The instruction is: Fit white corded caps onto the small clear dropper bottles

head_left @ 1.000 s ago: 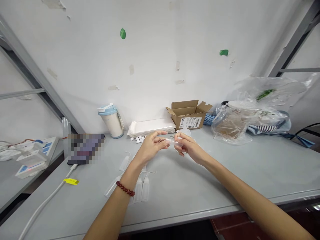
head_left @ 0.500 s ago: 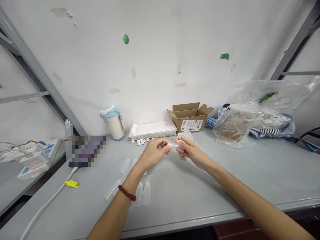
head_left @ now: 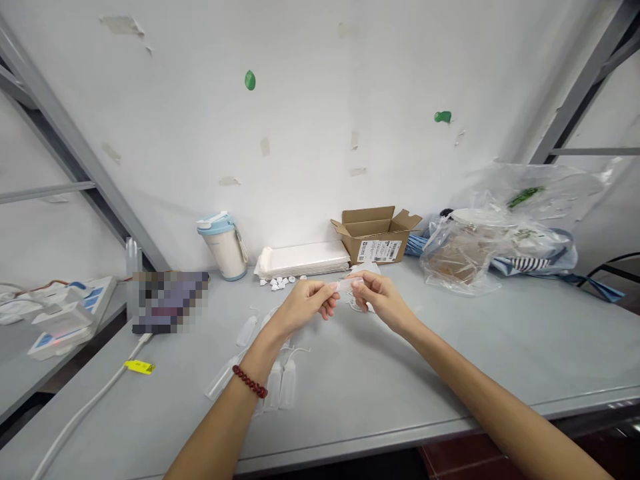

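A small translucent plastic bottle (head_left: 349, 285) is held level between my two hands, above the table. My left hand (head_left: 311, 300) pinches its left end between thumb and fingers. At the other end, my right hand (head_left: 381, 299) grips the bottle with thumb and fingertips. Much of the bottle is hidden by the fingers. To the left, partly behind my left forearm, lie several similar bottles, one of them a squeeze bottle (head_left: 287, 385) with a thin curved spout. Small white caps (head_left: 280, 283) are scattered beyond my left hand. Thin white pieces lie under my right hand, too small to make out.
At the back stand a blue-lidded cup (head_left: 223, 250), a stack of white packages (head_left: 305, 259) and an open cardboard box (head_left: 377, 237). A plastic bag (head_left: 463, 257) lies right. A blurred-out device (head_left: 173, 301) with a white cable (head_left: 93, 400) lies left.
My left fingers have shifted on the bottle's end, and the lower fingers now curl beneath it. The curved tube seen by my left hand no longer shows. The view has shifted slightly.
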A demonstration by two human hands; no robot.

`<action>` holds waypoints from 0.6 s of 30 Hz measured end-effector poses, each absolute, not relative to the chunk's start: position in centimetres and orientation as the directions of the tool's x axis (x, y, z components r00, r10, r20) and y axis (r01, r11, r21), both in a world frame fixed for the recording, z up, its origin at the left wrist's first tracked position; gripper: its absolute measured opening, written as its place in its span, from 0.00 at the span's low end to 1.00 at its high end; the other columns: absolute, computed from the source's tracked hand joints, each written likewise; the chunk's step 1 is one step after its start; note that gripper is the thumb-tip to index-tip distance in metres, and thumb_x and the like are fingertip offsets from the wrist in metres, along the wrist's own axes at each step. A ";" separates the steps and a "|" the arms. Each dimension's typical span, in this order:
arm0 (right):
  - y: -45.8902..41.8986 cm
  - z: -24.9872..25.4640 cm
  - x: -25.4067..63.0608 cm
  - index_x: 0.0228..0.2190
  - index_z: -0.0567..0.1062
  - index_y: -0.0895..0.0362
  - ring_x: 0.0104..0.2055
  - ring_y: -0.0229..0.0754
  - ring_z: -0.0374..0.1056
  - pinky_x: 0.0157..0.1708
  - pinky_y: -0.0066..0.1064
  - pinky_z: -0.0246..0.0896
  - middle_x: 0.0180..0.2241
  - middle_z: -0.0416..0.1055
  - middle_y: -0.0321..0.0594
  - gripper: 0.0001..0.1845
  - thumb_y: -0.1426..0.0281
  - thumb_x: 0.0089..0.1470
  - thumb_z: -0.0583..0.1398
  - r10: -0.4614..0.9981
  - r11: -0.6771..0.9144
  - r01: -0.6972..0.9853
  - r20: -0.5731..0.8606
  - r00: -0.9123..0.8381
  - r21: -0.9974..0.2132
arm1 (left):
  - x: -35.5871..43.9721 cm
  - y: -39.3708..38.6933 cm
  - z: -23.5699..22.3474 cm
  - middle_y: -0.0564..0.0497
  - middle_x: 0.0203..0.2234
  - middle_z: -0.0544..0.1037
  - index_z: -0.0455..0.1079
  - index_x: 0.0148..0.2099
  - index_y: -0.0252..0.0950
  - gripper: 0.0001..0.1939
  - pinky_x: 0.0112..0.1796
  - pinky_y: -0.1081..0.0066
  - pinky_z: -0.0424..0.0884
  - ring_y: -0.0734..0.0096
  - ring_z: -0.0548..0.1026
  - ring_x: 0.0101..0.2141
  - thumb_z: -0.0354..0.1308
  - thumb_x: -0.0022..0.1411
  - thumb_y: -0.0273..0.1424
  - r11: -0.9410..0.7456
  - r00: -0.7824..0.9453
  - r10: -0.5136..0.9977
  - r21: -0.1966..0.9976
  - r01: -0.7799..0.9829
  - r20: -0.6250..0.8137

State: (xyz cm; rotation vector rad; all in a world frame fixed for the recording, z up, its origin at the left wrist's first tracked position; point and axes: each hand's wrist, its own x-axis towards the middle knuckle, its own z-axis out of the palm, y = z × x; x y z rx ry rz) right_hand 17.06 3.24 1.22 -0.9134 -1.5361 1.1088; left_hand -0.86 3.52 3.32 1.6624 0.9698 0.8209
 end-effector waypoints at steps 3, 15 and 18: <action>3.4 0.9 17.0 0.22 0.65 0.57 0.15 0.31 0.51 0.19 0.28 0.48 0.12 0.53 0.26 0.21 0.51 0.50 0.57 0.946 0.282 0.027 0.273 -0.172 -0.959 | -0.5 3.4 3.0 0.51 0.22 0.72 0.67 0.26 0.33 0.17 0.31 0.71 0.67 0.72 0.70 0.25 0.50 0.60 0.40 -0.360 0.440 0.879 0.859 0.365 0.182; 3.4 1.2 17.2 0.23 0.65 0.57 0.16 0.31 0.52 0.19 0.27 0.48 0.13 0.58 0.28 0.21 0.52 0.51 0.57 0.932 0.261 0.000 0.252 -0.262 -0.965 | -0.5 3.2 3.5 0.49 0.25 0.72 0.67 0.28 0.32 0.20 0.27 0.72 0.68 0.73 0.71 0.25 0.49 0.60 0.44 -0.130 0.476 0.879 0.959 0.252 -0.006; 3.4 0.9 17.1 0.24 0.66 0.57 0.15 0.32 0.52 0.17 0.26 0.46 0.11 0.59 0.28 0.20 0.52 0.52 0.56 0.939 0.266 0.027 0.253 -0.233 -0.964 | -0.2 3.1 3.2 0.51 0.23 0.71 0.65 0.26 0.33 0.17 0.29 0.71 0.67 0.73 0.70 0.24 0.50 0.60 0.41 -0.214 0.453 0.890 0.926 0.312 0.053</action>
